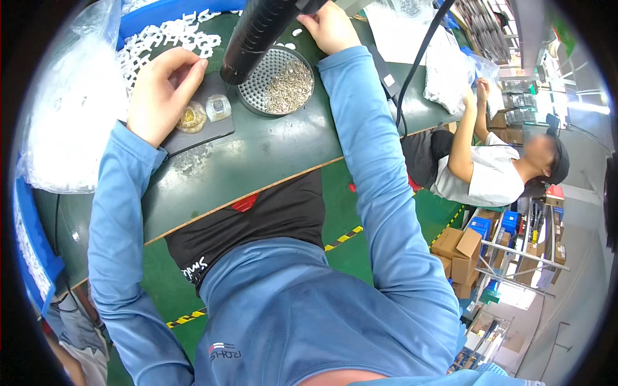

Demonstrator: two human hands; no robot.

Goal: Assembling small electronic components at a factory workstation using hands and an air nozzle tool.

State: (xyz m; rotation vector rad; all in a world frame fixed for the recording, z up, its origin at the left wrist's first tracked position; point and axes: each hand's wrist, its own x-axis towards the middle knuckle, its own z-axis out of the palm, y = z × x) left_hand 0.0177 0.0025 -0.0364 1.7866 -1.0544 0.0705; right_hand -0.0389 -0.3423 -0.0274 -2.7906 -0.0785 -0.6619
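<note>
My left hand (162,96) is over the bench beside a pile of small white plastic parts (170,35), thumb and forefinger pinched; whatever is between them is too small to make out. Under it, a dark flat plate (215,132) carries a yellowish round piece (192,118) and a clear one (218,107). At the far side my right hand (333,29) has its fingers drawn together near some loose white pieces (297,32); I cannot see what they hold. Between the hands sits a round grey dimpled dish (252,96) with many small metal screws (290,89).
A black cylindrical tool (261,38) hangs over the dish and hides part of it. A large clear plastic bag (71,109) fills the bench's left end, beside a blue bin (38,257). A black cable (412,71) runs down at right, where another person (489,170) sits.
</note>
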